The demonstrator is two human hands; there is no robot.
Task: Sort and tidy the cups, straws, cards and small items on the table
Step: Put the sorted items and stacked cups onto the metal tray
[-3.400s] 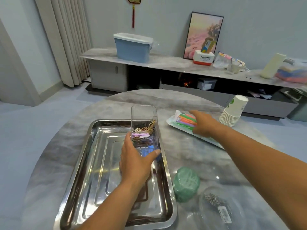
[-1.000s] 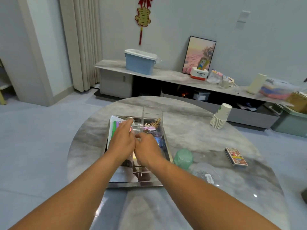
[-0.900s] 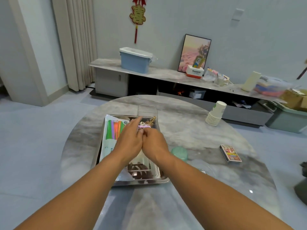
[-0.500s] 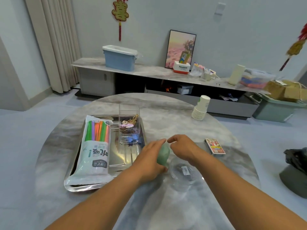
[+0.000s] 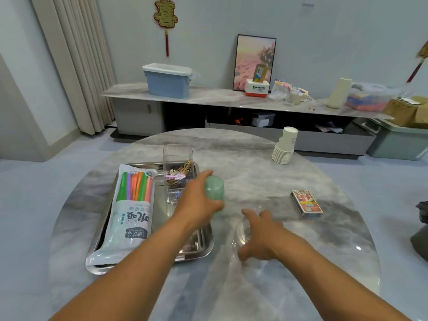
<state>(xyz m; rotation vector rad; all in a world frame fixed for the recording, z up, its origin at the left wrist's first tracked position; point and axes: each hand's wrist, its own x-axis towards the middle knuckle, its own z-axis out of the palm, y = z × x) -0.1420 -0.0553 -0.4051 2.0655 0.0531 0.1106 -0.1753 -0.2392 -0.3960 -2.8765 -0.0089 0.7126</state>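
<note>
A: Where is the green cup (image 5: 214,188)?

B: Gripped in the left hand (image 5: 196,202), lifted over the right edge of the steel tray (image 5: 203,245).

A: And the right hand (image 5: 261,232)?

B: Fingers spread, holding nothing, over a blurred clear plastic item on the surface (image 5: 266,172).

A: What sits in the tray?

B: 1 straw packet (image 5: 130,212) along the left side, and a clear box (image 5: 177,172) of small clips at the back.

A: Elsewhere?

B: A paper cup stack (image 5: 284,145) at the far right, a card deck (image 5: 306,202) nearer.
</note>
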